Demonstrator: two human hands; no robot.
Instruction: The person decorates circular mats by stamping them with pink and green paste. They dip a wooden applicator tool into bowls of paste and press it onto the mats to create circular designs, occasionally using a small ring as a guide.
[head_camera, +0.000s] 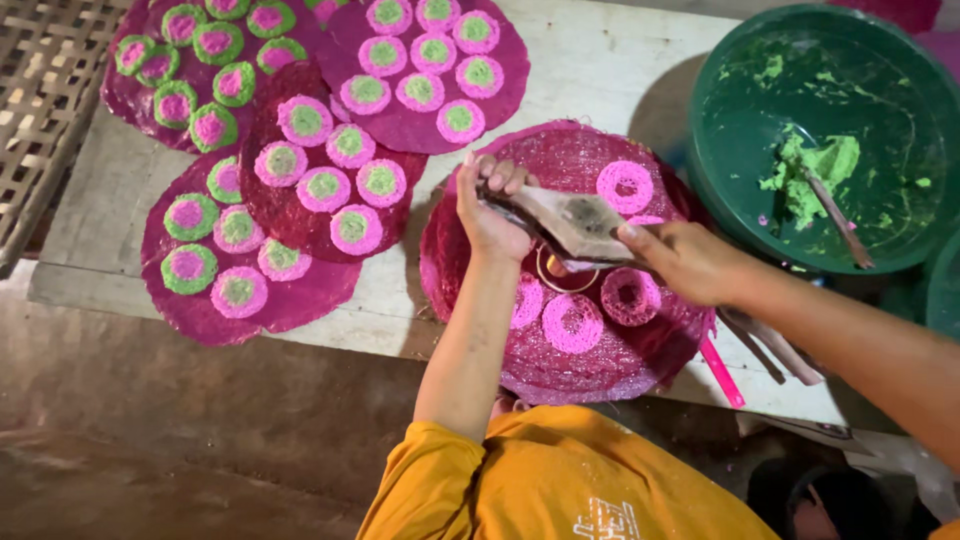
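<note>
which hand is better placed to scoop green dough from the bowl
Probably the right hand: it lies beside the green bowl, where the green dough sits. The left hand is farther off, its fingers curled over the far end of the flat tool.

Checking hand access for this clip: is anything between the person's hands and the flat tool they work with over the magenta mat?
Nothing visible: left hand and right hand already grip the flat tool directly, above the magenta mat.

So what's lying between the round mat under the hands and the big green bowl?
In the head view nothing lies between them: the mat edge runs up against the green bowl, with only shadowed table above.
</note>
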